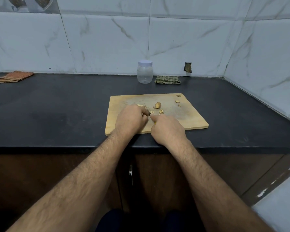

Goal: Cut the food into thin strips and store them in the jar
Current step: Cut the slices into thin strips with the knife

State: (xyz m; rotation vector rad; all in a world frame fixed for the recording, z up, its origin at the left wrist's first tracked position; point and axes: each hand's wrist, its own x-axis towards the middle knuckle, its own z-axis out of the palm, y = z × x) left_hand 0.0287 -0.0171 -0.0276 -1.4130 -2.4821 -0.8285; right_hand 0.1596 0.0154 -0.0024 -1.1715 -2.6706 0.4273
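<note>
both hands are down on the wooden cutting board (187, 114), pretty much knuckle to knuckle. left hand (131, 120) has its fingers curled down over a small bit of food, pinning it to the board, though the piece itself is mostly hidden under the fingers. right hand (167, 129) is wrapped around a knife (148, 113); only a short dark bit of blade pokes out between the two hands, with a sliver of yellowish handle showing under the fist.

past the fingers there's a chunk of ginger (157, 105) sitting cut side out, a little pile of pale cut strips (161, 111) just right of the blade, some thin peel scraps (146, 106) near the left hand, and a couple of small offcuts (177, 101) up by the board's hanging hole.

clear plastic jar (145, 72) with its white lid on is standing at the back of the dark surface (57, 104), by the tiled wall, well apart from the board and looking empty. folded green checked cloth (167, 80) just right of it, and an orange striped cloth (13, 76) way off at the far left.
</note>
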